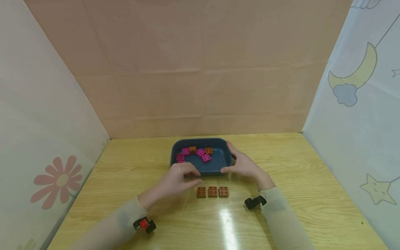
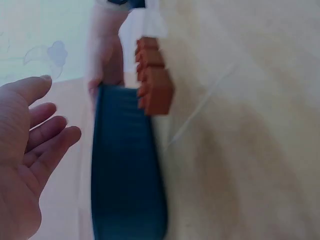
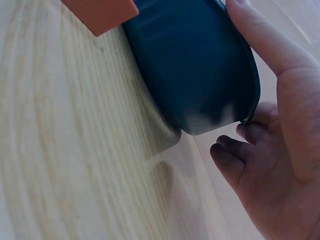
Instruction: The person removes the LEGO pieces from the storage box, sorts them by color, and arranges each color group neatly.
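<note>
Head view: nearest, well this side of the tray (image 1: pixel 222 161), two pale sleeves (image 1: pixel 107 220) come in over the desk (image 1: pixel 312 187), each with a black camera (image 1: pixel 255 202) at the wrist. Between them, just in front of the tray, three orange blocks (image 1: pixel 213 192) sit side by side in a row, studs up. Past these, at the tray's near left corner, is the left hand (image 1: pixel 178 178); its grip is spread, and the left wrist view shows the fingers relaxed, holding nothing. At the tray's right end, the right hand (image 1: pixel 245 165) has its grip on the tray itself, thumb at the near side and fingers round the end.

Inside the tray, pink blocks (image 1: pixel 206 158) lie loose: some at its left end, partly behind the left hand, and two around its middle. Farther back in the tray are two more orange ones, one left of those two and one right. Behind the tray rises a tan wall (image 1: pixel 200 86); well to its left is a flower print (image 1: pixel 62 180), well to its right a moon print (image 1: pixel 364 73).
</note>
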Demonstrator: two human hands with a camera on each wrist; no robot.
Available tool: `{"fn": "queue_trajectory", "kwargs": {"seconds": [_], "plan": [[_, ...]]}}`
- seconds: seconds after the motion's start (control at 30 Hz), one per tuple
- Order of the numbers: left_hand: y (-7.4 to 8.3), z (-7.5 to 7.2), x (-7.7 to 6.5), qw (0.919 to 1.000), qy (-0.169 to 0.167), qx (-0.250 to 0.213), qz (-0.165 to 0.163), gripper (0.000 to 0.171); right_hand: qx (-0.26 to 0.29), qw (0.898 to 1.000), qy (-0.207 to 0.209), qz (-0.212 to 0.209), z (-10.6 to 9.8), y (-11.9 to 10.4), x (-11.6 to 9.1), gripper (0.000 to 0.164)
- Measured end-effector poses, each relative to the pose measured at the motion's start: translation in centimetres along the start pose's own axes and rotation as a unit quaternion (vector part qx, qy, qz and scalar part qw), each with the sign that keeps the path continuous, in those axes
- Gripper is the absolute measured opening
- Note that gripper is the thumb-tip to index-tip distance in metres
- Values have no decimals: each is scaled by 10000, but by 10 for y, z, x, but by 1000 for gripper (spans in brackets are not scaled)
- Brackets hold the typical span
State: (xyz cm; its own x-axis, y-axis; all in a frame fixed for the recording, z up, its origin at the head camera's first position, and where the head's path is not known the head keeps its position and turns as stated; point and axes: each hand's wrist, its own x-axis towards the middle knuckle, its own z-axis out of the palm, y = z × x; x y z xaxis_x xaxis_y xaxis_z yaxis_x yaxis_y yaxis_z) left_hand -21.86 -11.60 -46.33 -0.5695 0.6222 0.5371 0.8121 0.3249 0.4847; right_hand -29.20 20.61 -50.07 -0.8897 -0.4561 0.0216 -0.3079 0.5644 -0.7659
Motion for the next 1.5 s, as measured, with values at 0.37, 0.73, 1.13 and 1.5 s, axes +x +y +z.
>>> {"fn": "queue_trajectory", "kwargs": {"seconds": [0.37, 0.73, 1.13, 1.5], "plan": [[-53, -18, 41, 9944, 77, 495, -928, 23, -26, 10000, -1, 27, 0, 0, -1, 128], [-107, -22, 54, 9714, -815, -98, -2230, 32, -41, 10000, -16, 82, 2, 2, -2, 127], [-115, -11, 56, 9693, -759, 121, -2335, 34, -66, 10000, 20, 12, 3, 1, -2, 126], [-118, -6, 57, 9627, -827, 984, -2380, 26, -6, 10000, 20, -15, 3, 0, 0, 127]]}}
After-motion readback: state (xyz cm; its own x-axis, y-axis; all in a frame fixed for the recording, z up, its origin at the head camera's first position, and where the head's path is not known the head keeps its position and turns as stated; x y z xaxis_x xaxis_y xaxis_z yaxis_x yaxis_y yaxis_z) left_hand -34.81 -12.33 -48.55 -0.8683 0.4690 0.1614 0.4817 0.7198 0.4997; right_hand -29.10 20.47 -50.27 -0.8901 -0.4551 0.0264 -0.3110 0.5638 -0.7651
